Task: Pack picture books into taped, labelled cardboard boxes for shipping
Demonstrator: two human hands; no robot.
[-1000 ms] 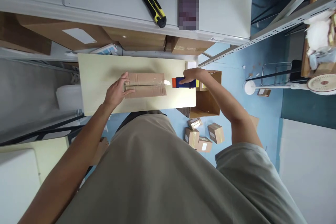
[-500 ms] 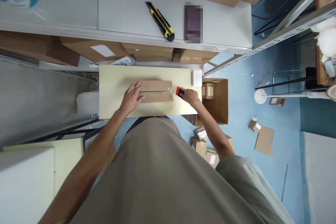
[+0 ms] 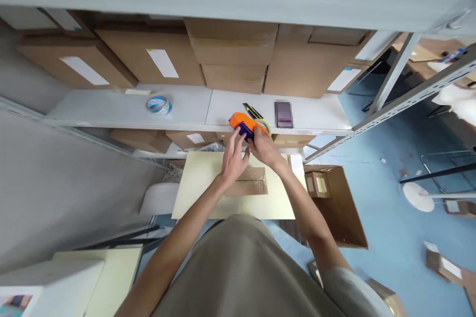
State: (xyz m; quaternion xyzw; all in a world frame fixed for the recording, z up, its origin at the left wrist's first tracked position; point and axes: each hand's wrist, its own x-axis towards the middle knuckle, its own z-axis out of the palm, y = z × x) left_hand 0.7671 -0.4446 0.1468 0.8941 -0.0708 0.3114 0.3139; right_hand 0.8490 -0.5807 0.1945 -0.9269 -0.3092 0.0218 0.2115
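A tape dispenser [image 3: 238, 120], orange with a dark blue part and a roll of tape, is lifted above the table near the shelf edge. My right hand [image 3: 265, 147] is closed round its handle end. My left hand [image 3: 233, 158] reaches its blue part, fingertips pressed against it; part of the contact is hidden. Below my hands a flat, long cardboard box [image 3: 251, 187] lies on the pale yellow table [image 3: 201, 203], with clear tape at its right end.
On the shelf ahead are a black-and-yellow utility knife [image 3: 251, 110], a blurred dark rectangular item [image 3: 283, 114] and a blue-and-white tape roll [image 3: 158, 105]. Cardboard boxes [image 3: 148, 57] stand behind them. An open carton [image 3: 345, 208] sits right of the table, with a smaller box inside.
My right hand has raised the tape dispenser from beside the box toward the shelf. My left hand has left the box and come to the dispenser. The view has tilted up.
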